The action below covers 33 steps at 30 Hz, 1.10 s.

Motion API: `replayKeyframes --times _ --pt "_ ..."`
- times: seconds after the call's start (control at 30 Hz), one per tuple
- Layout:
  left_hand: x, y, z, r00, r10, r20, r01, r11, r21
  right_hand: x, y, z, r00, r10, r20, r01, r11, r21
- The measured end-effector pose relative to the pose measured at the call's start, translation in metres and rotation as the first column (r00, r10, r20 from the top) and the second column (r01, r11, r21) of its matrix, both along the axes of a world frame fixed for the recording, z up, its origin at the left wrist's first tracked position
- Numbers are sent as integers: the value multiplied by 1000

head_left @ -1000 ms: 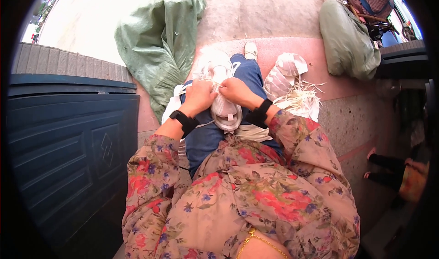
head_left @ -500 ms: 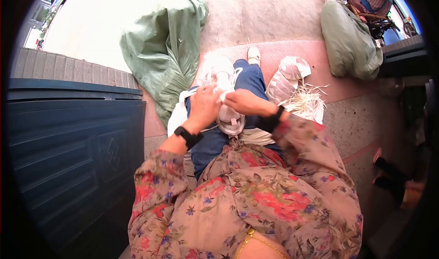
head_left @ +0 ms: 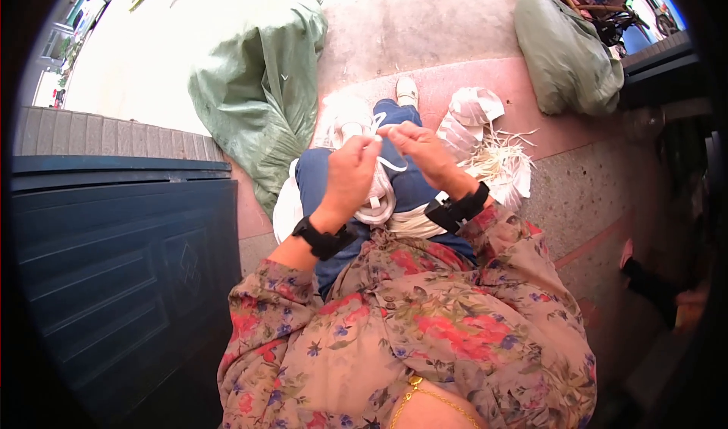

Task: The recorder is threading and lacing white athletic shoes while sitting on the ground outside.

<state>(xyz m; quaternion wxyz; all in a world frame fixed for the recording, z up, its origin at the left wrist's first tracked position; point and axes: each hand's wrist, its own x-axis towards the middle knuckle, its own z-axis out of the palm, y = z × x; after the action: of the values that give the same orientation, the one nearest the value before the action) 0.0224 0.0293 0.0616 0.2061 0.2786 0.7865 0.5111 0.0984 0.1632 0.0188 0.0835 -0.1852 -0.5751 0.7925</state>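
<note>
A white sneaker (head_left: 378, 211) lies across my lap on my blue trousers, its heel toward me, its middle hidden behind my left hand. A white shoelace (head_left: 393, 167) loops beside it. Above the shoe my left hand (head_left: 352, 173) is closed, thumb and fingers pinching the lace. Close on its right, my right hand (head_left: 422, 153) also pinches the lace, its fingertips near those of the left. A bunch of loose white laces (head_left: 503, 161) spreads out by my right knee, next to white wrapped bundles (head_left: 474, 112).
A green sack (head_left: 262, 88) slumps on the ground ahead to the left. Another full green sack (head_left: 565, 57) stands ahead to the right. Dark blue panelled metal (head_left: 125, 255) borders my left side. Part of another person's dark-clothed leg (head_left: 651, 285) shows at the far right.
Both hands have lifted off the shoe and shifted a little right, with the lace pinched between them. The lace loop now hangs right of the shoe.
</note>
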Motion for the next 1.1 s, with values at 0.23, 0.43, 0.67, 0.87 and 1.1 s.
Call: replayKeyframes --times 0.23,0.43,0.67,0.87,1.1 --pt "-3 -21 -12 990 64 124 -67 998 20 -12 -20 -3 995 100 14 -97 985 -141" --pt "-3 -27 -13 972 41 232 -34 999 -32 -13 -22 0 985 163 51 -150 969 -198" --pt "-72 -32 -79 956 -40 -290 46 999 15 -17 -9 22 985 12 -174 -10 1000 12" --pt "-98 -10 -92 886 -463 13 398 748 -531 -29 11 98 962 130 -238 -109 989 100" --pt "-108 -5 -90 877 -389 282 466 831 -304 -31 80 219 692 370 -620 15 852 524"
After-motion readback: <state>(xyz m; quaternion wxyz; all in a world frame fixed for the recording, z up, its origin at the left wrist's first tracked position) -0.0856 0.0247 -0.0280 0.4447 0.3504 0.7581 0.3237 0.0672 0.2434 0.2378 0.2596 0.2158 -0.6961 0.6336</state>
